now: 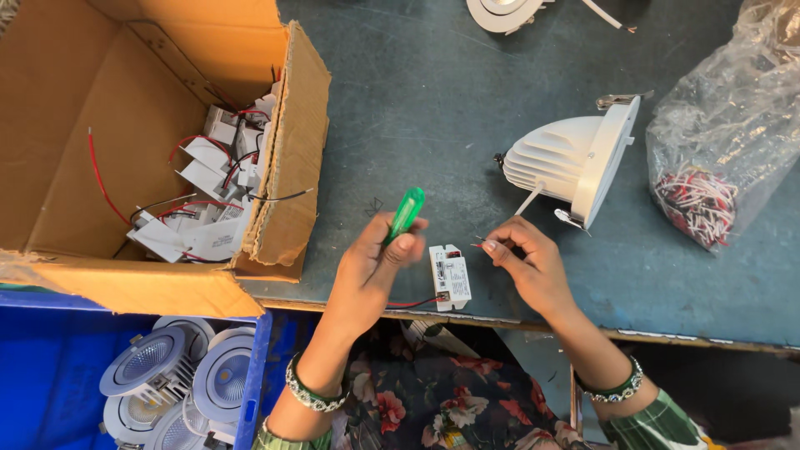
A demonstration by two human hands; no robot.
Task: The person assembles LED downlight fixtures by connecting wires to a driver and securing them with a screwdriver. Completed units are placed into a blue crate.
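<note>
My left hand [375, 258] grips a screwdriver with a green translucent handle [406, 212], handle pointing up and away. A small white rectangular driver box [449, 276] lies on the table edge between my hands, with red and black wires running out toward me. My right hand [529, 262] pinches the thin wire ends [482, 242] just right of the box. The white cable runs from my fingers up to a white finned downlight housing [575, 158] lying on its side beyond my right hand.
An open cardboard box [283, 167] with several white driver boxes and red wires stands at left. A blue crate [254, 375] of round lamps sits below it. A clear plastic bag [725, 125] of red-white wires lies at right. Another white fixture [500, 12] is at the far edge.
</note>
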